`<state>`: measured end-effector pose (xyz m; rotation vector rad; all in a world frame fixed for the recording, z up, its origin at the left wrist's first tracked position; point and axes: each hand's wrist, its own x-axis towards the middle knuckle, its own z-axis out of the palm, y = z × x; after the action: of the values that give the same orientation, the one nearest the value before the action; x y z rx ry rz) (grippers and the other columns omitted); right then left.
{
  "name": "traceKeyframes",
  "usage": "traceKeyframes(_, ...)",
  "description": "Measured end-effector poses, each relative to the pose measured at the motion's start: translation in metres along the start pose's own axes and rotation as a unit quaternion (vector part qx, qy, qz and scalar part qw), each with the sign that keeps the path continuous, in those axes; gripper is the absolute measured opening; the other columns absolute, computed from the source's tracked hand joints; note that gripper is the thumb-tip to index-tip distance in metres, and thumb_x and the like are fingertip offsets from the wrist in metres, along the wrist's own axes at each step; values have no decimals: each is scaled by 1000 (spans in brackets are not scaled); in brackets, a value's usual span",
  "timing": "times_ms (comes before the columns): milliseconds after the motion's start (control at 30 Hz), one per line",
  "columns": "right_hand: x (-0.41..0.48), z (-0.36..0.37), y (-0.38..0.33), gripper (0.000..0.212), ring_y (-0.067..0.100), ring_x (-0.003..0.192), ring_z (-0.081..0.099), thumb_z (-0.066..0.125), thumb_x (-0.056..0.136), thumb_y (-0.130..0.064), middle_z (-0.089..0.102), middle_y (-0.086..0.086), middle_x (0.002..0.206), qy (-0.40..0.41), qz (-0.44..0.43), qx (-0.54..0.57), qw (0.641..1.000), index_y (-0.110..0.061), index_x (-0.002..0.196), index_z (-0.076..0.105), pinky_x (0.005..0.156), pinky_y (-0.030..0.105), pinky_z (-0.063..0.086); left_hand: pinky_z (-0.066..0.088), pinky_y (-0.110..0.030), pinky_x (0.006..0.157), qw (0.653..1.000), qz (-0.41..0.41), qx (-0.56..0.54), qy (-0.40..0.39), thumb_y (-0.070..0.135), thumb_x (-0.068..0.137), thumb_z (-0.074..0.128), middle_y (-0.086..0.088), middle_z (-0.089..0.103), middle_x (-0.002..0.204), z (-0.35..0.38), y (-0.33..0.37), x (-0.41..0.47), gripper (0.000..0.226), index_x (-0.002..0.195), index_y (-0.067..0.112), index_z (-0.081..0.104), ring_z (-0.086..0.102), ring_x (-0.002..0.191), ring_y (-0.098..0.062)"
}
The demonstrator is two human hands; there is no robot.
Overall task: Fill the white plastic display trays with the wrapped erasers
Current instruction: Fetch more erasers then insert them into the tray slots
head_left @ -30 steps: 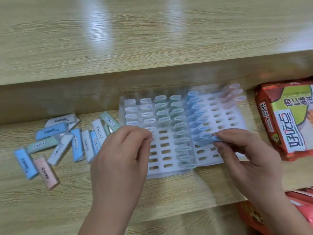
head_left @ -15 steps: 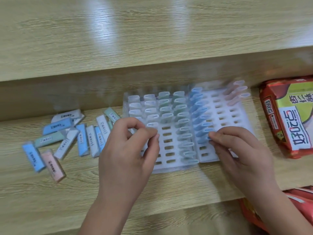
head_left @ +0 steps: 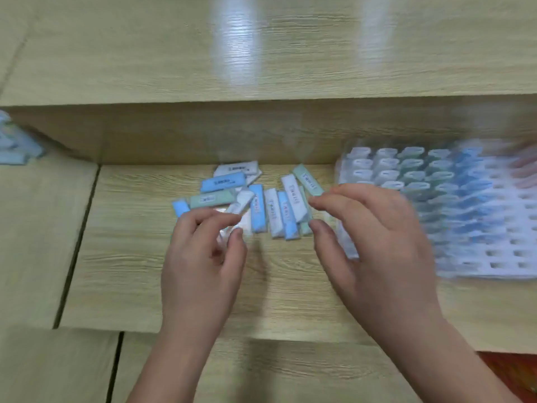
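We tag this as the pick-up step: both hands are over the loose erasers [head_left: 257, 207], which lie in a heap on the shelf [head_left: 290, 286], left of the trays [head_left: 508, 266]. The left hand [head_left: 203, 257] has curled fingers, with thumb and forefinger close together at the heap's near-left edge. Something pale shows under the tips, but the blur is heavy, so we cannot tell whether it is pinching an eraser or just touching one. The right hand [head_left: 374, 245] is relaxed and holds nothing; its forefinger is by the near end of the green eraser [head_left: 308, 180] and its thumb is at the near ends of the upright ones, not yet closed on any. The trays sit at the right, just beside the heap, partly behind the right hand and very smeared. Their far rows hold white, green and blue erasers standing in slots, and many near and right-hand slots look open. We judge the task partly done, with plenty of slots left. The next move likely calls for closing thumb and forefinger on one eraser by its long sides, lifting it free of its neighbours, carrying it right, turning it on end and pressing it into a free slot. The wrappers look slick, so a firm pinch is needed.
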<state>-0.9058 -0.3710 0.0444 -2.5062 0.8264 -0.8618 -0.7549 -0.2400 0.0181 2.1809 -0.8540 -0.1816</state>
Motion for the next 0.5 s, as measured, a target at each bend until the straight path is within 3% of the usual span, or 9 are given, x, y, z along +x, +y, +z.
traceKeyframes(100,13,38,-35,26,27,96,61,64,92,-31,66,-2,107,-114,46,-10,992,-19,115,67,78,40,51,47,-26,65,996,-72,45,14,31,89,67,10,54,106,-29,-33,5,18,107,30,69,56,66,-1)
traceKeyframes(200,18,73,-60,39,17,104,57,52,92,-55,62,-9,110,-228,116,-32,966,-32,123,58,76,34,49,50,-35,70,990,-123,75,-6,38,86,64,7,54,113,-41,-53,12,35,120,28,62,58,72,-9)
traceKeyframes(333,12,107,-80,45,15,101,58,45,90,-64,60,-11,107,-260,126,-72,955,-34,121,52,70,33,49,39,-32,65,984,-126,121,-20,48,88,59,0,54,115,-36,-61,24,49,131,23,52,60,88,-22)
traceKeyframes(500,9,125,-96,36,19,92,61,54,93,-49,61,-6,104,-249,132,-144,949,-31,125,51,56,30,33,46,-39,62,975,-140,162,-53,36,94,55,-6,50,107,-29,-64,35,32,121,19,57,58,90,-32)
